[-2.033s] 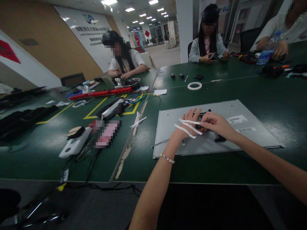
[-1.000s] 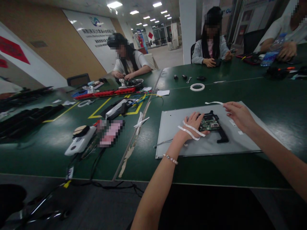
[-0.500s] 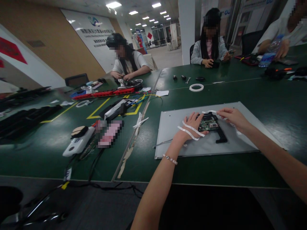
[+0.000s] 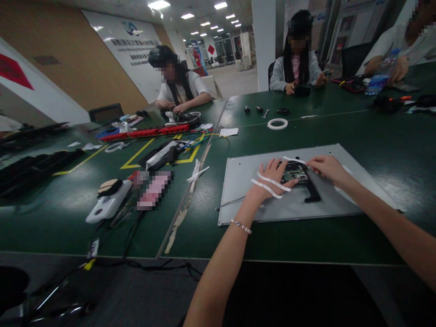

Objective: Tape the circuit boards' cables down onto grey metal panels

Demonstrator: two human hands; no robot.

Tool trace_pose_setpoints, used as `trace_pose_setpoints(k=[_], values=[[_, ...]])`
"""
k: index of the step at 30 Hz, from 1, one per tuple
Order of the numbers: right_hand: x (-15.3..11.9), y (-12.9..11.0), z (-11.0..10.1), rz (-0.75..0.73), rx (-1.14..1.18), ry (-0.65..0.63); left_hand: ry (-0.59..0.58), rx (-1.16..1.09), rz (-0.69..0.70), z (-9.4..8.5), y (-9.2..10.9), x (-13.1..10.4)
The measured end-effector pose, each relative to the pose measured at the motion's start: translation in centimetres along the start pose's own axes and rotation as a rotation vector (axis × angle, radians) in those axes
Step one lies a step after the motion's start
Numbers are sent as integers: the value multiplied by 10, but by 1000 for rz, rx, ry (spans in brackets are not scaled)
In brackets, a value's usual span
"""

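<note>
Resting palm-down with fingers spread, the left hand (image 4: pixel 271 176), a beaded bracelet (image 4: pixel 241 226) at its wrist and two narrow white strips (image 4: pixel 275 183) slanting across its back, partly covers a green circuit board (image 4: pixel 297 174) with an angular black bracket (image 4: pixel 312 194) on a smooth grey panel (image 4: pixel 245 209). Beside it the right hand (image 4: pixel 327 169) pinches one end of a thin, slightly curved strip (image 4: pixel 294 160); whether that touches the board is hard to tell. Farther off, a flat white ring (image 4: pixel 277 120) lies on the glossy green table (image 4: pixel 361 136), with a small wrench (image 4: pixel 265 114) beyond.
</note>
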State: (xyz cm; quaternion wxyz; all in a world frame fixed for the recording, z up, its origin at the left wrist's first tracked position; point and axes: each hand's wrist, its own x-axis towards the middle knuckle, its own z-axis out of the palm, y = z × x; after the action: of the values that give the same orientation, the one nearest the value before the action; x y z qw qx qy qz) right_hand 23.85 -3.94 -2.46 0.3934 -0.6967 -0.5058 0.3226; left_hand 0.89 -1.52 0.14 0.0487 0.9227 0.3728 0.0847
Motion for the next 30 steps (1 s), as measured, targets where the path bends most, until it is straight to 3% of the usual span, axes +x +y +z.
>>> trace_pose_setpoints(k=[9,17,30], values=[[0,-3,3,-2,-41,5,18,31,25,-1,13,16],[9,7,3,20,-36,-38,53,26,32,7,16,38],[12,9,0,55,-96,-88,63,26,57,20,11,41]])
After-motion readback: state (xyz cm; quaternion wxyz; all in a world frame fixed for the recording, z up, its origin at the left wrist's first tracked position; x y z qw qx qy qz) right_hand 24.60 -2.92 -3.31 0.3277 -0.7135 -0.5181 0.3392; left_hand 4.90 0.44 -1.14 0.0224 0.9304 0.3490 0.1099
